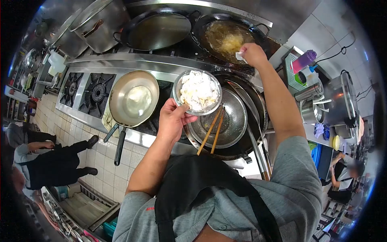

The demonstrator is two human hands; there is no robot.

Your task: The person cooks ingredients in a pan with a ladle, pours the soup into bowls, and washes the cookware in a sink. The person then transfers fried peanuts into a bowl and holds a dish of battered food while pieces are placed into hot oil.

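Observation:
My left hand (174,121) grips the near rim of a small metal bowl (218,93), fingers wrapped under it and thumb on top. White, floury coated pieces (199,89) are heaped inside. Out at the back right, my right hand (254,55) pinches a flour-coated piece (241,56) over the near right side of a wok (210,45). Bubbling oil fills that wok, and a pale yellow clump of frying food (231,42) floats in it. What lies under the coating I cannot tell.
Below the bowl, a wide strainer bowl (229,139) holds wooden chopsticks (213,133), with long-handled tools beside it. A large pan (117,99) stands left, its handles over the floor. Another wok (159,34) and tall pots (100,28) line the back. A co-worker (52,161) stands left.

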